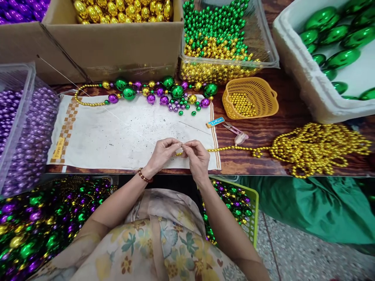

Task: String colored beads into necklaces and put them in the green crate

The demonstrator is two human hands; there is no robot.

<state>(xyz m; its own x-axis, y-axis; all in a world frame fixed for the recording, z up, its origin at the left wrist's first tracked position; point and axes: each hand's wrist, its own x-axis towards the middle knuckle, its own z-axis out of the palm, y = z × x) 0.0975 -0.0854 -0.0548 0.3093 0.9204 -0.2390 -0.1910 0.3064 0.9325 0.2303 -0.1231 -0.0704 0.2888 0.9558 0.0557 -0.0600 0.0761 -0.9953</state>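
My left hand and my right hand meet fingertip to fingertip over a white cloth. Both are closed in a pinch; what lies between the left fingertips is too small to make out. A gold bead strand passes under and through my right hand, with a few gold beads showing below the fingers. It leads right to a heap of gold bead strands. From the upper left, a thin pale thread slants toward my left hand. A finished-looking necklace of green, purple and gold beads lies along the cloth's far edge.
Thread snips and a blue-labelled tag lie right of the cloth. Behind stand a yellow basket, a clear bin and a cardboard box. A foam box is at right, a purple-bead bin at left.
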